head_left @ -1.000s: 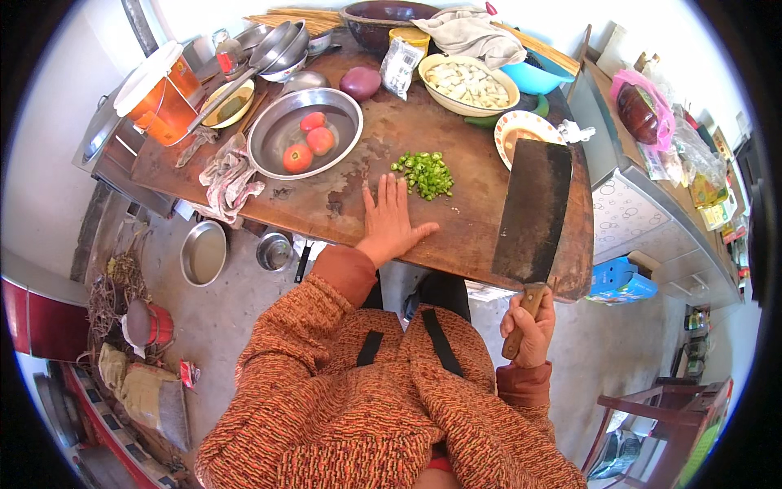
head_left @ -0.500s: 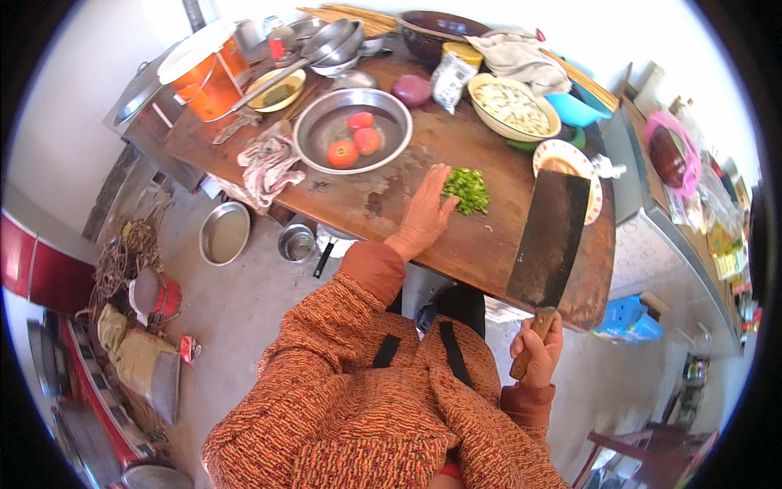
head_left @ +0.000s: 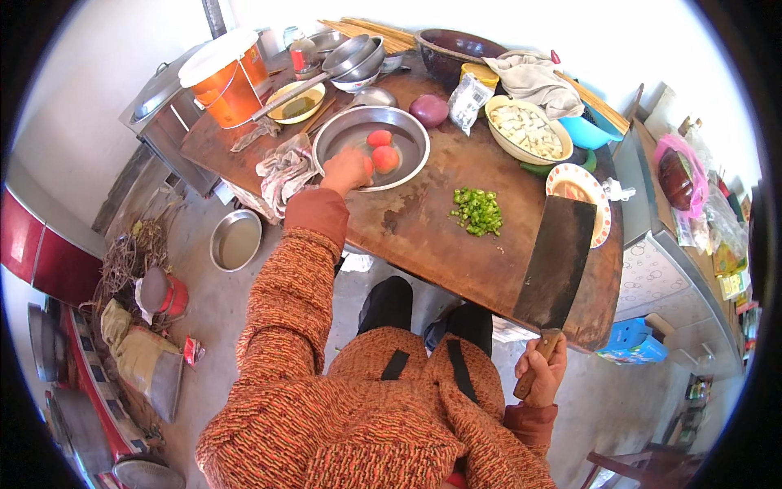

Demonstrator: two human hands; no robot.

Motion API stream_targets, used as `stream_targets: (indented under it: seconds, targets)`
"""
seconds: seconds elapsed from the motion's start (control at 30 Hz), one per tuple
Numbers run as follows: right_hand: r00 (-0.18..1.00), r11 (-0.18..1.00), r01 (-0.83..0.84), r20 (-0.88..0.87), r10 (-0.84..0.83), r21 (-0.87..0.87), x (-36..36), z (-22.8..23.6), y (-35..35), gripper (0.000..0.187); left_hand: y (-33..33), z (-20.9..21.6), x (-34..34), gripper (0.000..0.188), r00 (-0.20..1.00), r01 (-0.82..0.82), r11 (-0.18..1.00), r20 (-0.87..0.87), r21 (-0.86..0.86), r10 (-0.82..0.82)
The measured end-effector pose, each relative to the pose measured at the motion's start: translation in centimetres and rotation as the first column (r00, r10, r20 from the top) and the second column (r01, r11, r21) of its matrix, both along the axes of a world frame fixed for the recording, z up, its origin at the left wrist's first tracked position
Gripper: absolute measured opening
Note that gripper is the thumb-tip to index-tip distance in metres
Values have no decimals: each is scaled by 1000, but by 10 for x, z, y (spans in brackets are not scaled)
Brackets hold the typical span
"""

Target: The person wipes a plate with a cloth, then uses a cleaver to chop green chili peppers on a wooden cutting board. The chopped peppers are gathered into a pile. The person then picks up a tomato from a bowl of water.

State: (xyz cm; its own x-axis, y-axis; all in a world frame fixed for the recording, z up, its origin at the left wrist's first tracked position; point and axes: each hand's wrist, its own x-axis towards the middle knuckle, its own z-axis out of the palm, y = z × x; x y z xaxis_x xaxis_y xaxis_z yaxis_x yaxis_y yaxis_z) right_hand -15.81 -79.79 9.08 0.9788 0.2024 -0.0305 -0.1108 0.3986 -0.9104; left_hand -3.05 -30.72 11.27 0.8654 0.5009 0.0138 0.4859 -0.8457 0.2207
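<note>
My left hand (head_left: 349, 169) reaches into a metal basin (head_left: 420, 163), fingers closed around a tomato that is mostly hidden under it. Two other red tomatoes (head_left: 385, 159) lie in the basin beside it. By its wooden handle, my right hand (head_left: 546, 371) grips a cleaver (head_left: 555, 265) with a broad dark blade. That blade extends over the table's right part, its far end overlapping a bowl with a dotted rim (head_left: 601, 213). Between the hands, a small heap of chopped green pepper (head_left: 477, 211) rests directly on the wooden tabletop (head_left: 423, 236).
Behind the pepper stand a bowl of white chopped pieces (head_left: 529, 134), a purple onion (head_left: 429, 111) and a dark basin (head_left: 456, 45). A crumpled cloth (head_left: 285, 175) hangs at the table's left edge. On the floor sits a metal bowl (head_left: 236, 240). An orange bucket (head_left: 232, 85) stands far left.
My left hand has moved left from beside the chopped pepper into the metal basin and closed on a tomato. My right hand still holds the cleaver in nearly the same place.
</note>
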Motion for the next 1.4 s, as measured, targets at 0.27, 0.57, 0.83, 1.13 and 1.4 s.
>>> stream_targets:
  seconds: [0.27, 0.57, 0.83, 1.13, 1.4]
  targets:
    - [1000, 1000, -6, -17, 5, -25, 2, 7, 6, 42, 49, -43, 28, 55, 979, 203, 975, 51, -92, -199]
    - [1000, 1000, -2, -18, 2, 0, 1, 5, 3, 42, 72, -72, 40, 43, 900, 128, 969, 436, -210, -25]
    - [1000, 1000, 18, -21, -18, 4, 0, 2, 1, 45, 60, -40, 34, 65, 927, 347, 866, 272, -360, -259]
    - [999, 1000, 22, -38, -22, 10, 1, 2, 3, 44, 39, -20, 22, 72, 990, 139, 984, -19, -108, -142]
    - [999, 1000, 23, -29, -23, 3, 1, 4, 4, 44, 67, -48, 27, 70, 899, 407, 823, 336, -396, -282]
